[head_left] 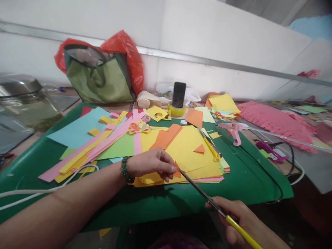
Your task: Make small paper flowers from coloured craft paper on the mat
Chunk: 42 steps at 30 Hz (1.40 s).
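My left hand (pixel 159 164), with a green bead bracelet at the wrist, pinches a small orange paper piece (pixel 177 173) above the front of the paper stack. My right hand (pixel 237 218) grips yellow-handled scissors (pixel 195 186), seen nearly edge-on. Their tip meets the orange piece close to my left fingertips. Beneath my left hand lies a stack of yellow paper sheets (pixel 188 148), with pink and green edges at its lower right. On the stack are a small orange triangle (pixel 199 149) and orange paper strips (pixel 166 136).
Pink and yellow paper strips (pixel 90 148) and a blue sheet (pixel 80 126) lie left. A pink glue gun (pixel 234 132) and its cord are right. A yellow-handled tool (pixel 212 147) rests on the stack. Behind stand a phone (pixel 178 94), tape roll (pixel 176 111) and green bag (pixel 101 81).
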Tool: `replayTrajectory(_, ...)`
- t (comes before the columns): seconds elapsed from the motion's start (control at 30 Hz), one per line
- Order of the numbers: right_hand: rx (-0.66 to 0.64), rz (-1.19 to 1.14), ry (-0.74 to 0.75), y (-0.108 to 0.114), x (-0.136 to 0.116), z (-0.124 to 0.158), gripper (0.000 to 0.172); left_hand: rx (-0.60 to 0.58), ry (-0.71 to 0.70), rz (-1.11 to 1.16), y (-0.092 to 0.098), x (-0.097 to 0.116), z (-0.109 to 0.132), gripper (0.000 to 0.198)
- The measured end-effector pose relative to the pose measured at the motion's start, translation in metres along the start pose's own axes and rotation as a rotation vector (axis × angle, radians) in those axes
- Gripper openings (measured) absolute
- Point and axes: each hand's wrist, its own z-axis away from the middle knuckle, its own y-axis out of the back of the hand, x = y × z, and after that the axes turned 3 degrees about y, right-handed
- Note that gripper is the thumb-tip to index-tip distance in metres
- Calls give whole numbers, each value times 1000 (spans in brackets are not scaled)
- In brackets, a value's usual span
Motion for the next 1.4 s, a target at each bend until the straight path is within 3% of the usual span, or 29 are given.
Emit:
replayTrajectory(0.43,-6,27,13,1,-4,0,76,-5,-12,-91,1,-1,-1,32)
replayTrajectory(1.17,-41,22,-3,1,2,-3,82,-18,10,-21,1,-4,-3,35)
replayTrajectory(1.4,25,-7,3,-1,3,-2,80,9,11,44,-1,-4,-3,34)
